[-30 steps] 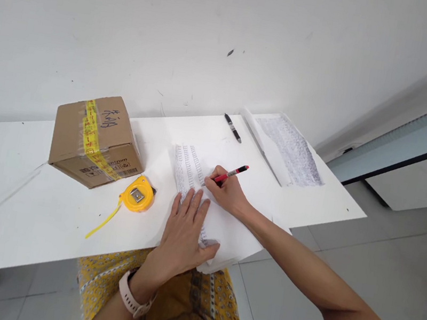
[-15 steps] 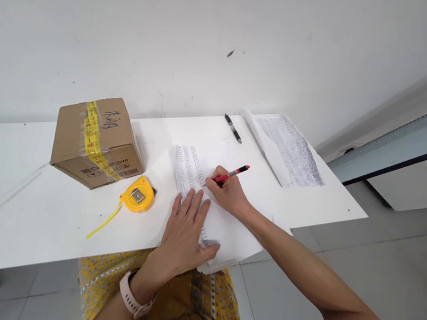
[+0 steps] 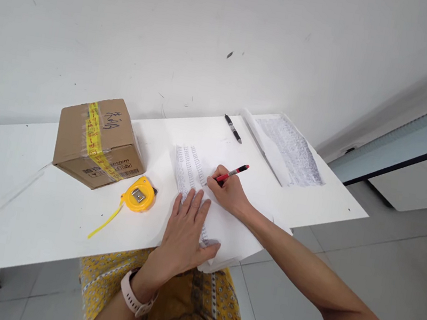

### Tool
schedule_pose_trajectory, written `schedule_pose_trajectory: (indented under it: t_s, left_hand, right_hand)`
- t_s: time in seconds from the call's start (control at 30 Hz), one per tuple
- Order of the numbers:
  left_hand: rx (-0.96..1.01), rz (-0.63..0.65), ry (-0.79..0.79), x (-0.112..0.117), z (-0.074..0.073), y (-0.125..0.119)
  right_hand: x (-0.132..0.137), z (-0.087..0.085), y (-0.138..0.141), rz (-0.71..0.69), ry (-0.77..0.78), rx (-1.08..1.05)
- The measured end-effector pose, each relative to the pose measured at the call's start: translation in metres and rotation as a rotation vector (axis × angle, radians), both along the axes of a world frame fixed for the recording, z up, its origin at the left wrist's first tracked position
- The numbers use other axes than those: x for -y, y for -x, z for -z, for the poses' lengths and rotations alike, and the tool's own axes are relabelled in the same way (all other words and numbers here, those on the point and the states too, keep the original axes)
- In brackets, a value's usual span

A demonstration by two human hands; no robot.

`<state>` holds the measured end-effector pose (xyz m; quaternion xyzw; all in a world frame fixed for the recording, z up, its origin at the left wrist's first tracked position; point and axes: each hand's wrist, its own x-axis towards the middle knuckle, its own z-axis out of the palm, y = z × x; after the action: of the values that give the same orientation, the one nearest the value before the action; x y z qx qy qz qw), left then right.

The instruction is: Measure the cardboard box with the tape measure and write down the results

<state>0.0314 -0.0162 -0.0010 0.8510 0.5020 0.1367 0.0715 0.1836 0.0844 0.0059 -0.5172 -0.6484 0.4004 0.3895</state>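
My right hand (image 3: 228, 190) is closed around a red and black pen (image 3: 237, 172), its tip down at the sheet of paper (image 3: 232, 233). Rows of small drawn or written marks run along the left part of that sheet. Flat on the paper, with fingers stretched out, lies my left hand (image 3: 185, 229), covering part of the rows. A pale pink band circles the left wrist. Left of this hand a yellow tape measure (image 3: 140, 195) rests on the table, a short length of its tape out.
A cardboard box (image 3: 99, 136) with yellow tape stands on the white table (image 3: 1, 191) at the left. Toward the wall lies a black pen (image 3: 233, 129). Farther right is another paper (image 3: 289, 153) densely covered with marks. The table's front edge runs by my lap.
Both hands keep nearly the same places, the pen still at the paper. The view has shifted very slightly.
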Motion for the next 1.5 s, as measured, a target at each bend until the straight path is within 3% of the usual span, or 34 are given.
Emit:
schedule_pose_trajectory:
  t_s: [1.5]
  left_hand:
    - [-0.011, 0.002, 0.015, -0.0002, -0.0014, -0.0003]
  right_hand:
    - [-0.0013, -0.0013, -0.0013, 0.027, -0.021, 0.039]
